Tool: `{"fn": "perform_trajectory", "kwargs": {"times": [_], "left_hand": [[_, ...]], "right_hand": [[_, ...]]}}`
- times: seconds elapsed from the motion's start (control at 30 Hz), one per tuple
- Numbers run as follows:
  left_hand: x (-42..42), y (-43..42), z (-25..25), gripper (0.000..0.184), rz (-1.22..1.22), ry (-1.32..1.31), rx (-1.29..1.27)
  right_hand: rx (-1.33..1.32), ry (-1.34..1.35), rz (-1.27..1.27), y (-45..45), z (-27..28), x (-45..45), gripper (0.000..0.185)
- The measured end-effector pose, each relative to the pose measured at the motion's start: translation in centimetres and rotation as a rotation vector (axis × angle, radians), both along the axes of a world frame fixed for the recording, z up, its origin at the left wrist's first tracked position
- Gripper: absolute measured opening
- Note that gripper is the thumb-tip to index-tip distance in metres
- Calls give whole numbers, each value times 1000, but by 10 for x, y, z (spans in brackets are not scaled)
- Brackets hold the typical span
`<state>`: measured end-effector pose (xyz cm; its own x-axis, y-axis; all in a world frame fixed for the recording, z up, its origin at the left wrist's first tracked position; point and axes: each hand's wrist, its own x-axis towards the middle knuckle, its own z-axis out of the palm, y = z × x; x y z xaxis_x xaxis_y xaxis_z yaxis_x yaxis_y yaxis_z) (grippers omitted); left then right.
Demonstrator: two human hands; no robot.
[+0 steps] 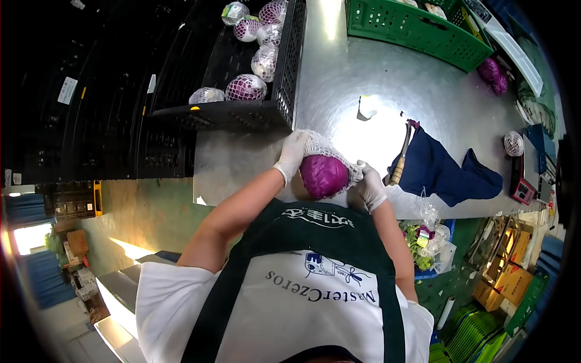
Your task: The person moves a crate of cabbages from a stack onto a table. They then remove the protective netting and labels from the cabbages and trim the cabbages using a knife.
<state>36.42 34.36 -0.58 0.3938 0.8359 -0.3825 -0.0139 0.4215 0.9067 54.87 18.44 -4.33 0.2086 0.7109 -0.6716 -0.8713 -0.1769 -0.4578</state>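
Observation:
A purple cabbage sits at the near edge of the metal table, partly covered by a white foam net. My left hand, in a white glove, pinches the net at the cabbage's upper left. On the other side, my gloved right hand has its fingers closed on the bunched right end of the net. The cabbage's near face shows bare between both hands. To the right, a knife with a wooden handle lies beside a dark blue cloth.
A black crate at left holds several netted cabbages. At the back stands a green crate. A scale and another netted cabbage are at the right. Below the table edge is a blue crate of trimmings.

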Motion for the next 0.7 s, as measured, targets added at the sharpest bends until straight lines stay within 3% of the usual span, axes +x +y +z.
{"fn": "perform_trajectory", "kwargs": {"times": [0.07,0.17,0.2,0.27,0.33,0.4,0.47,0.53,0.6,0.67,0.7], "left_hand": [[-9,-4,-30,22,-78,171,100],[-18,-18,-1,41,-38,-66,-468],[-21,-20,13,45,-42,-155,-679],[-24,-22,33,62,-193,-317,-758],[-29,-15,32,69,-285,-576,-929],[-25,-24,63,83,-367,-768,-948],[-11,-15,47,89,-476,-892,-931],[6,-18,78,95,-469,-636,-610],[12,-10,53,97,-625,-723,-751],[14,-9,44,97,-785,-741,-913],[14,-15,61,93,-759,-653,-845]], "right_hand": [[-24,122,20,-3,3,-8,23],[-65,382,-49,0,54,-21,23],[43,470,-20,-3,49,-20,23],[259,650,46,-7,32,-17,23],[269,563,64,6,76,-30,18],[287,513,100,22,144,-36,15],[478,694,38,22,160,-22,14],[557,587,-148,18,195,2,14],[769,564,-169,15,196,36,14],[727,400,-318,5,197,59,15],[700,310,-342,-7,189,72,16]]}}
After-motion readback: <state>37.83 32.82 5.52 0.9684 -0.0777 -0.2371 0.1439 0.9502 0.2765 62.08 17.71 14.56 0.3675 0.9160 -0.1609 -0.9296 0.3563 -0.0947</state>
